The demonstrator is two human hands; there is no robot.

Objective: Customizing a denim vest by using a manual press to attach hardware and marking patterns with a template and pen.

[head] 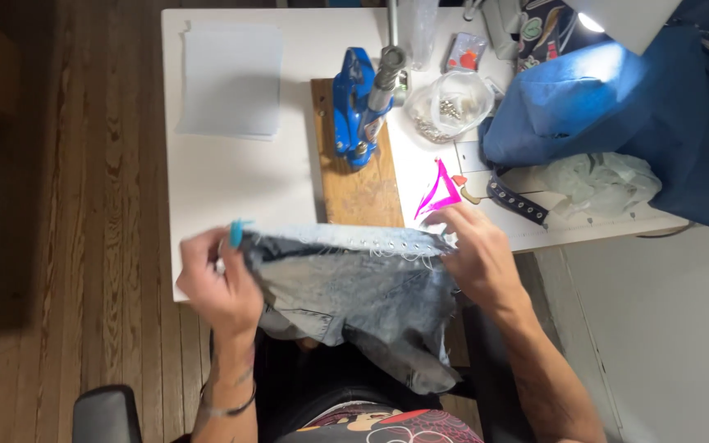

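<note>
A piece of pale washed denim (pixel 354 287) with a row of small metal eyelets along its top edge hangs stretched between my two hands at the table's near edge. My left hand (pixel 215 283) grips its left end, nails painted turquoise. My right hand (pixel 473 254) pinches its right end. Just behind the fabric stands a blue hand press (pixel 354 107) mounted on a wooden board (pixel 363 193).
On the white table (pixel 223 180) lie a sheet of pale paper (pixel 231 78), a clear bag of metal eyelets (pixel 449 107), a pink triangular piece (pixel 439 193), a studded black strap (pixel 519 201), crumpled white plastic (pixel 596 182) and a heap of blue fabric (pixel 617 98). Wooden floor lies to the left.
</note>
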